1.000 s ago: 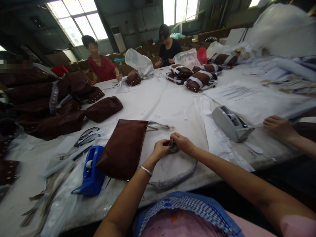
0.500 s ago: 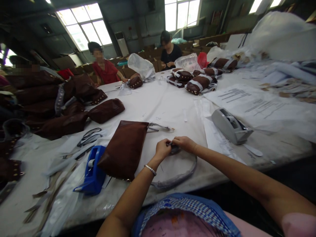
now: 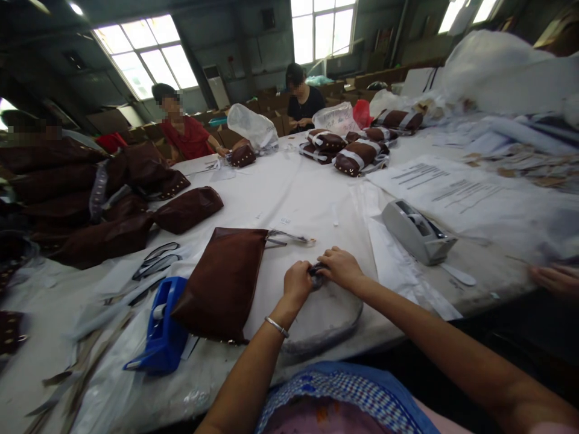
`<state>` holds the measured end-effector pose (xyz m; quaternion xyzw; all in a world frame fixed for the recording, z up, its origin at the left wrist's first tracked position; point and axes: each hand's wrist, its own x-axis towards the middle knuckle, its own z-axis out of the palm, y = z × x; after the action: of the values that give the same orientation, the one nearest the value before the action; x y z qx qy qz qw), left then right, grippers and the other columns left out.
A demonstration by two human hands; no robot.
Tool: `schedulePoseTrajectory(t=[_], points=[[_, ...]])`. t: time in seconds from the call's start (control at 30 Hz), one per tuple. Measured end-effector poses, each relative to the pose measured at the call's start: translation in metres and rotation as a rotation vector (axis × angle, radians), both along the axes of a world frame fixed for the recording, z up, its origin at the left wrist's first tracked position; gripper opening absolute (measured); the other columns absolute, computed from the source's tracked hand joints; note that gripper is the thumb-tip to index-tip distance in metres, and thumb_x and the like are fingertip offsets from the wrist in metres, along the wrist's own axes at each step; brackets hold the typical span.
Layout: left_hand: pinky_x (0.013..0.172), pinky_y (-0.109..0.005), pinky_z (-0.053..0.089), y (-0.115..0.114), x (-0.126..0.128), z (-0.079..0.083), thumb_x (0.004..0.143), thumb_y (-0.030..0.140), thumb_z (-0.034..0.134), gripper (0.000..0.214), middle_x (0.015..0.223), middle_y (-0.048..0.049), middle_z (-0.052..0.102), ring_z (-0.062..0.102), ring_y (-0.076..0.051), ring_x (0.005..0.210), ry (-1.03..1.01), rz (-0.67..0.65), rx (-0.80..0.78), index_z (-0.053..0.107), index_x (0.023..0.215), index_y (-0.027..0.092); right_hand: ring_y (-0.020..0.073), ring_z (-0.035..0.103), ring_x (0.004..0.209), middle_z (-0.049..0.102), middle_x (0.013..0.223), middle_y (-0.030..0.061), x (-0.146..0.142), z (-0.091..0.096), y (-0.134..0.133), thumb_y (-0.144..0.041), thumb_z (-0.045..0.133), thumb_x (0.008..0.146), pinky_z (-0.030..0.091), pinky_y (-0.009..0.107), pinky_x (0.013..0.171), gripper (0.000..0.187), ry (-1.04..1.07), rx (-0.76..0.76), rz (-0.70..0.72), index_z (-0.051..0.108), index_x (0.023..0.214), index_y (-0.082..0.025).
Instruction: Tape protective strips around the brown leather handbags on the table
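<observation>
Left hand (image 3: 297, 283) is curled into a fist, its fingers pinched on the dark end of a grey strap (image 3: 344, 325), with a thin bracelet (image 3: 277, 327) on its wrist. Far to this hand's left, a blue tape dispenser (image 3: 160, 328) sits near the table (image 3: 298, 187) edge, and a pair of scissors (image 3: 156, 256) lies beyond it. A brown pouch (image 3: 221, 283) lies flat just left of the left hand, close to its wrist but apart from it.

The strap's end is gripped between the two hands, knuckle to knuckle. From there the strap loops out to the right, curves back along the table edge below both wrists and rests on the white cover.

Right hand (image 3: 340, 267) closes on the same end from the other side, thumb and fingertips pressed onto it. Well to its right stands a grey tape dispenser (image 3: 416, 232), with printed sheets (image 3: 452, 193) beyond. A co-worker's hand (image 3: 554, 278) rests at the far right edge.
</observation>
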<state>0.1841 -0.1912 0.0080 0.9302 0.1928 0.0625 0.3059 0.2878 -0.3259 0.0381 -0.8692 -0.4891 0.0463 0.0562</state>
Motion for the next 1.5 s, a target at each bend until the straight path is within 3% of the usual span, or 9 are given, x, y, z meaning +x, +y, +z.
schedulePoseTrajectory(t=[0.17, 0.37, 0.5, 0.63, 0.73, 0.93, 1.07, 1.37, 1.5], points=[[0.092, -0.031, 0.048, 0.009, 0.007, -0.001, 0.083, 0.008, 0.052, 0.031, 0.104, -0.0052, 0.074, 0.067, -0.021, 0.1, -0.005, -0.048, 0.036, 0.073, 0.101, 0.023, 0.0255, 0.069, 0.09, 0.075, 0.094, 0.0116, 0.014, 0.002, 0.021, -0.029, 0.062, 0.091, 0.049, 0.031, 0.079, 0.02, 0.069, -0.088, 0.112, 0.076, 0.1, -0.018], [0.093, -0.028, 0.05, 0.026, 0.019, -0.005, 0.082, 0.008, 0.056, 0.034, 0.108, -0.002, 0.076, 0.069, -0.018, 0.102, -0.047, -0.124, -0.015, 0.07, 0.108, 0.024, 0.0207, 0.07, 0.093, 0.075, 0.103, 0.0075, 0.043, -0.001, 0.015, -0.028, 0.05, 0.098, 0.048, 0.027, 0.078, 0.04, 0.112, -0.068, 0.187, 0.059, 0.137, -0.021], [0.09, -0.026, 0.051, 0.039, 0.024, -0.004, 0.079, 0.007, 0.061, 0.03, 0.103, 0.0003, 0.077, 0.07, -0.016, 0.098, -0.057, -0.22, -0.068, 0.069, 0.103, 0.024, 0.0195, 0.063, 0.109, 0.065, 0.129, 0.0086, 0.067, -0.002, -0.003, -0.011, 0.042, 0.098, 0.047, 0.029, 0.086, 0.052, -0.006, -0.024, 0.536, 0.048, 0.146, -0.03], [0.083, -0.023, 0.052, 0.043, 0.029, -0.002, 0.078, 0.006, 0.062, 0.032, 0.096, 0.002, 0.077, 0.071, -0.014, 0.09, -0.047, -0.243, -0.107, 0.066, 0.104, 0.024, 0.018, 0.062, 0.099, 0.064, 0.125, 0.007, 0.077, -0.009, -0.007, -0.016, 0.04, 0.102, 0.047, 0.03, 0.085, 0.044, -0.074, -0.057, 0.811, 0.054, 0.141, -0.033], [0.079, -0.022, 0.051, 0.035, 0.03, -0.003, 0.077, 0.008, 0.064, 0.033, 0.092, 0.0033, 0.077, 0.071, -0.014, 0.087, -0.041, -0.185, -0.114, 0.064, 0.106, 0.025, 0.0187, 0.062, 0.101, 0.064, 0.125, 0.0068, 0.077, -0.012, -0.006, -0.016, 0.043, 0.101, 0.047, 0.03, 0.085, 0.044, -0.029, -0.082, 0.748, 0.053, 0.142, -0.031], [0.076, -0.025, 0.051, 0.005, 0.028, -0.011, 0.083, 0.016, 0.06, 0.021, 0.095, -0.0015, 0.076, 0.071, -0.016, 0.088, -0.033, 0.086, -0.07, 0.062, 0.103, 0.024, 0.0212, 0.064, 0.103, 0.064, 0.119, 0.0106, 0.05, -0.01, -0.008, -0.035, 0.054, 0.1, 0.047, 0.028, 0.088, 0.037, 0.072, 0.101, 0.108, 0.059, 0.132, -0.017], [0.079, -0.024, 0.05, -0.008, 0.026, -0.012, 0.084, 0.015, 0.058, 0.02, 0.099, -0.001, 0.075, 0.07, -0.016, 0.091, -0.021, 0.159, -0.037, 0.061, 0.1, 0.025, 0.0236, 0.066, 0.096, 0.064, 0.11, 0.0131, 0.028, -0.008, 0.001, -0.045, 0.058, 0.095, 0.048, 0.029, 0.081, 0.036, 0.073, -0.032, -0.066, 0.067, 0.111, -0.013], [0.087, -0.028, 0.05, -0.018, 0.02, 0.005, 0.084, 0.014, 0.053, 0.033, 0.112, -0.0054, 0.072, 0.068, -0.019, 0.102, 0.084, 0.101, 0.079, 0.061, 0.115, 0.024, 0.0248, 0.067, 0.096, 0.068, 0.103, 0.0132, 0.026, -0.01, 0.014, -0.02, 0.053, 0.093, 0.046, 0.03, 0.078, 0.02, 0.065, -0.176, 0.033, 0.066, 0.106, -0.014], [0.088, -0.032, 0.05, -0.003, 0.029, 0.02, 0.079, 0.023, 0.063, 0.017, 0.101, -0.011, 0.074, 0.069, -0.026, 0.099, 0.203, -0.079, 0.128, 0.072, 0.093, 0.02, 0.0225, 0.067, 0.094, 0.067, 0.107, 0.012, 0.028, -0.005, 0.019, -0.017, 0.053, 0.094, 0.046, 0.028, 0.079, 0.02, 0.079, -0.214, 0.177, 0.066, 0.109, -0.016]])
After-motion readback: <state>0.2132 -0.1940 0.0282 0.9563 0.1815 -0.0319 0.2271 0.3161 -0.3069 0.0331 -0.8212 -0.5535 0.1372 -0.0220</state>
